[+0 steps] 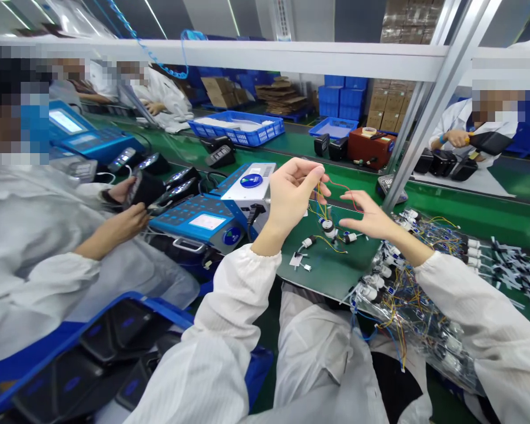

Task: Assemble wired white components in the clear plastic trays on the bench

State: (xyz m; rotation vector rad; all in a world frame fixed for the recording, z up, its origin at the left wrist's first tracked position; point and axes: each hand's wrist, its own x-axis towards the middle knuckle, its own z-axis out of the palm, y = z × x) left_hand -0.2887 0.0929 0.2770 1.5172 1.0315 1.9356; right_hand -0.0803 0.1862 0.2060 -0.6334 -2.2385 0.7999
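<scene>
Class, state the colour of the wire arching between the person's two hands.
The wire is red; it shows best in the head view.

- Thin red and yellow wires (pixel 335 188) are rising into the pinch of the left hand (pixel 291 197).
- A round white-and-black wired component (pixel 329 229) is sitting at their lower end, above the green mat (pixel 327 271).
- Two small white wired connectors (pixel 308 242) are lying on either side of it.

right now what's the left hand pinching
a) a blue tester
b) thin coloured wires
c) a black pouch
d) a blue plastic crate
B: the left hand pinches thin coloured wires at its fingertips, and they run down to a small wired component on the green mat.
</scene>
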